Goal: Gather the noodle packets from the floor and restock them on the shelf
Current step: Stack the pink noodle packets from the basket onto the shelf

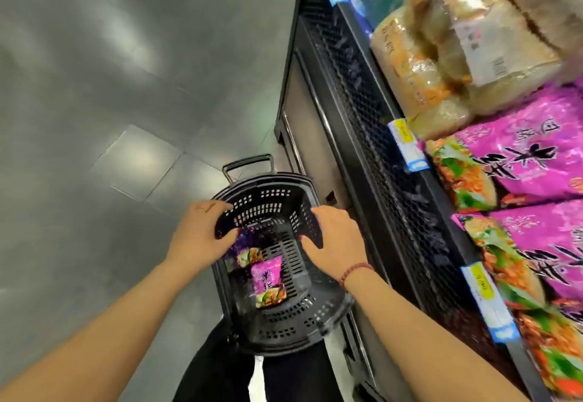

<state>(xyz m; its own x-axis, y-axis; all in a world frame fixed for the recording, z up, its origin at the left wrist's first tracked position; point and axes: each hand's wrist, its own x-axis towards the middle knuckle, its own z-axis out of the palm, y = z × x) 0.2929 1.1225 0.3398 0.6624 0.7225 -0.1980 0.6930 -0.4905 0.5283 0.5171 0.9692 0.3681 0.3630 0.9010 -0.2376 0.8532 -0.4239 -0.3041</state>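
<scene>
A black plastic basket (277, 332) stands on the floor below me, beside the shelf. Inside lie pink noodle packets (268, 278), one flat on the bottom and others half hidden under my left hand. My left hand (202, 237) grips the basket's left rim, thumb inside. My right hand (334, 241) grips the right rim, with a bead bracelet on the wrist. On the shelf (407, 162) at the right lie several matching pink noodle packets (533, 162).
Pale bagged goods (467, 42) fill the shelf section beyond the pink packets. Price tags (407, 146) line the shelf's front rail over a black mesh panel. Grey floor tiles (126, 86) stretch to the left. The basket's pull handle (249, 162) sticks out at its far end.
</scene>
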